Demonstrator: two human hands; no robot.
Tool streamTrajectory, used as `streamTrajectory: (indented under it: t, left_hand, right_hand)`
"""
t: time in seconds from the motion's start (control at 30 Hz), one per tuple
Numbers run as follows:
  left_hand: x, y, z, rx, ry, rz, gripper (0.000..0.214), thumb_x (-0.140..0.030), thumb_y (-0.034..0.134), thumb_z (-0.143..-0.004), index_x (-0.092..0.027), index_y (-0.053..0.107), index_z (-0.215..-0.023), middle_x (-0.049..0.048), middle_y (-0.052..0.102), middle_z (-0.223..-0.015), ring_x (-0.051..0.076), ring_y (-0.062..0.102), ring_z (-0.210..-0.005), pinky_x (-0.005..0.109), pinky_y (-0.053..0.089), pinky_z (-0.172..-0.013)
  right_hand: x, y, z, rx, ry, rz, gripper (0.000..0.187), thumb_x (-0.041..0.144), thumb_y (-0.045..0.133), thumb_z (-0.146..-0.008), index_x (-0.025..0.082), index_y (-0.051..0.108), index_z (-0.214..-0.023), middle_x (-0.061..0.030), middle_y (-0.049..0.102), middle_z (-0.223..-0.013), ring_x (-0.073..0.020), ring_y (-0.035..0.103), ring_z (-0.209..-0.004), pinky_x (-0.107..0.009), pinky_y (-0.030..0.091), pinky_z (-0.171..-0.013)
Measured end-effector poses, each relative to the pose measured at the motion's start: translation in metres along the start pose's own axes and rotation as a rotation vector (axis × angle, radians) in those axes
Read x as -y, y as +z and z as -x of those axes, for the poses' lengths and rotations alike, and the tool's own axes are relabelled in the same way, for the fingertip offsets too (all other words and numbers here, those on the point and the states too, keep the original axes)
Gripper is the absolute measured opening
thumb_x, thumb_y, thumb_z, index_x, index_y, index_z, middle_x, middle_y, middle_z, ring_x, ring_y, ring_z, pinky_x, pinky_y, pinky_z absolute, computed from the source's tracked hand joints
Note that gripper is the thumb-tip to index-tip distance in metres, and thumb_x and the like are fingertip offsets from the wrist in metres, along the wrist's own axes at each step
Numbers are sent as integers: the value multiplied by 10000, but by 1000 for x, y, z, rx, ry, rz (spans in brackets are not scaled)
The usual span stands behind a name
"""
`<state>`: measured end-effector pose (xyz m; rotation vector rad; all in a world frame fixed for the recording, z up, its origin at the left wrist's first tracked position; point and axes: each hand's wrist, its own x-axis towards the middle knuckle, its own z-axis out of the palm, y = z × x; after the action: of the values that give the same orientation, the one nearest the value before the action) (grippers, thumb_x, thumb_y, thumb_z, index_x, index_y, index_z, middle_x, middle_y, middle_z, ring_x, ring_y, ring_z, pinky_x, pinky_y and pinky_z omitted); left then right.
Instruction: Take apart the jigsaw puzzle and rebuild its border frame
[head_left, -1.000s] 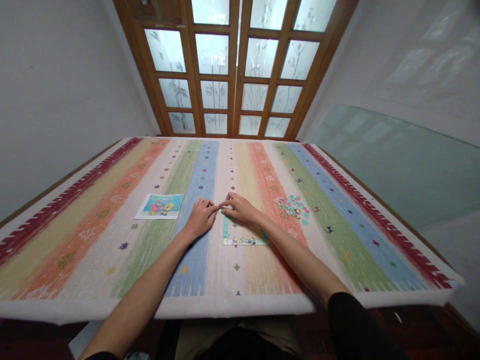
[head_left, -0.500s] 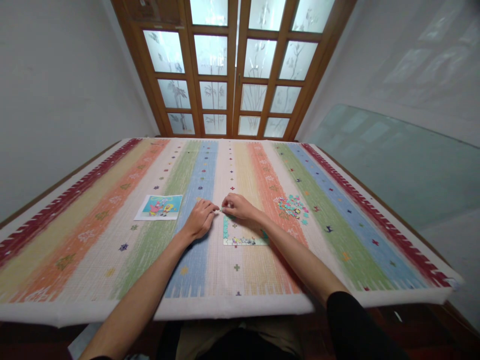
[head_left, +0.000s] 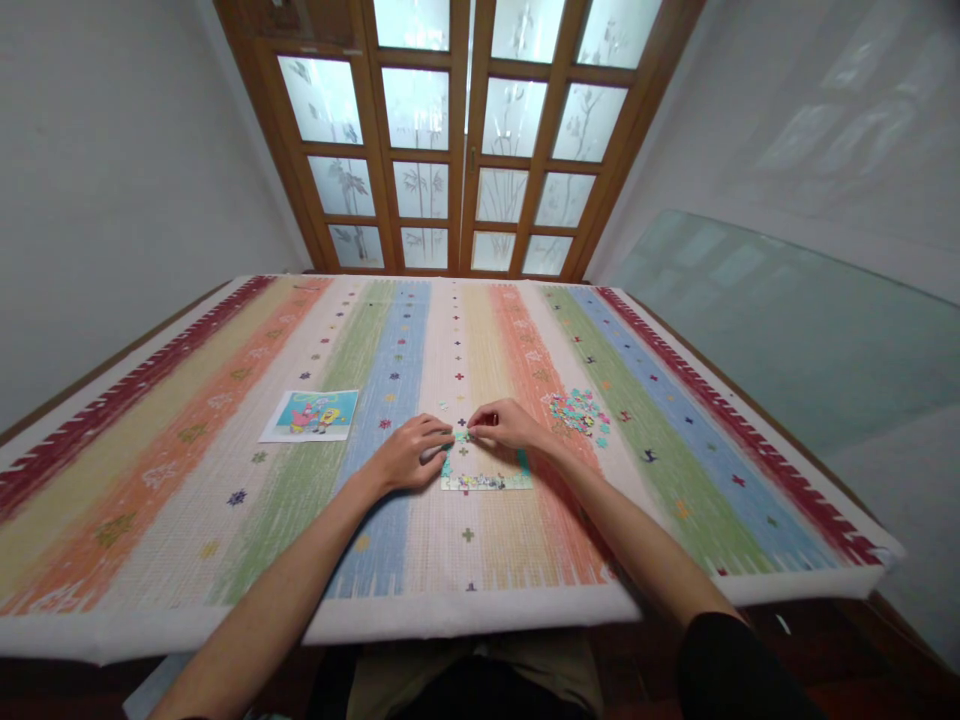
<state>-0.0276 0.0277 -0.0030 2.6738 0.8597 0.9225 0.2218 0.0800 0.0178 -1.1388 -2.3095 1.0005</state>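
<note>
A partly assembled jigsaw puzzle (head_left: pixel 487 482) lies on the table, with teal pieces along its sides and a multicoloured strip along the near edge. My left hand (head_left: pixel 416 452) is closed at its far left corner, fingers bent together against the edge pieces. Just right of those fingertips, my right hand (head_left: pixel 508 424) pinches a small teal jigsaw piece (head_left: pixel 460 436) at the puzzle's far edge. The fingertips partly cover that corner. One pale loose piece (head_left: pixel 443 405) lies on the cloth beyond my hands.
A heap of loose jigsaw pieces (head_left: pixel 579 412) sits to the right of my right hand. At left lies a printed cartoon picture (head_left: pixel 309 416). A striped tablecloth (head_left: pixel 300 550) covers the table, which has glass-paned doors (head_left: pixel 424 190) behind it.
Both hands have come nearer to me, onto the puzzle's far left corner. The pale loose piece beyond them now shows. The view has shifted slightly.
</note>
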Motion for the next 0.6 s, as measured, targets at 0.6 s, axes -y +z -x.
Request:
streamTrajectory:
  t: [0.6]
  left_hand:
    - [0, 5, 2, 46, -31, -12, 235, -220, 580, -926, -205, 760, -1078, 105, 745, -1150, 272, 643, -1050, 484, 533, -941]
  right_hand:
    - [7, 13, -1, -120, -17, 226, 106, 142, 696, -831, 134, 799, -856, -57, 725, -792, -148, 583, -686, -251, 411, -668]
